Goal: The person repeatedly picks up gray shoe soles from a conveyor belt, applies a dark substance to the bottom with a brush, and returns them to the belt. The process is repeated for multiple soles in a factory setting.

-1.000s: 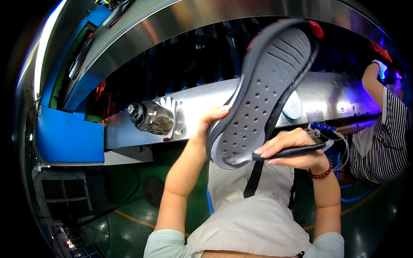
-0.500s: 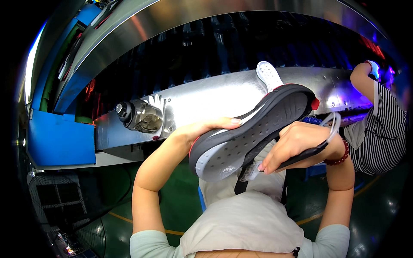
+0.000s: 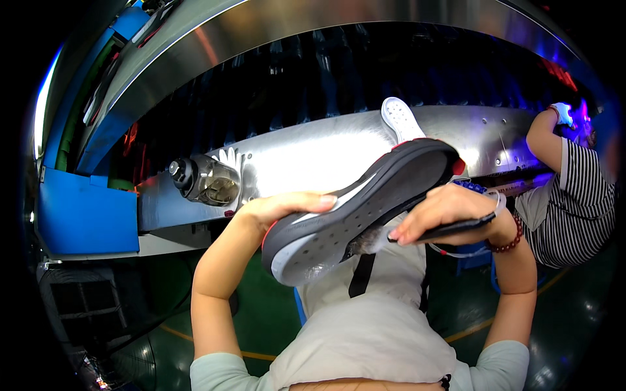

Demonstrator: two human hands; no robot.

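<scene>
My left hand [image 3: 293, 204] is closed on the rim of a thick black shoe sole [image 3: 352, 212], thumb along its near-white side. The sole is held tilted above my lap, its grey face with rows of small holes turned up. Red shows at both ends, and a wet-looking shine lies on its lower left part. In my right hand [image 3: 450, 210] is a brush [image 3: 456, 231] with a dark handle and a clear tube. Its pale bristles touch or nearly touch the sole's near edge. Beyond the sole, a white sole piece [image 3: 400, 118] with small holes rests on the metal ledge.
The curved metal ledge [image 3: 306, 153] runs in front of me, with a dark machine behind. On its left lie a drink bottle [image 3: 212, 182] and a white glove [image 3: 229, 158]. A blue cabinet [image 3: 88, 215] and a fan [image 3: 85, 300] stand left. Another person in stripes [image 3: 570, 215] works at right.
The sole and both hands have moved slightly left and down. The brush has shifted along the sole's near edge, and its tube now hangs lower. A wet shine shows on the lower left part.
</scene>
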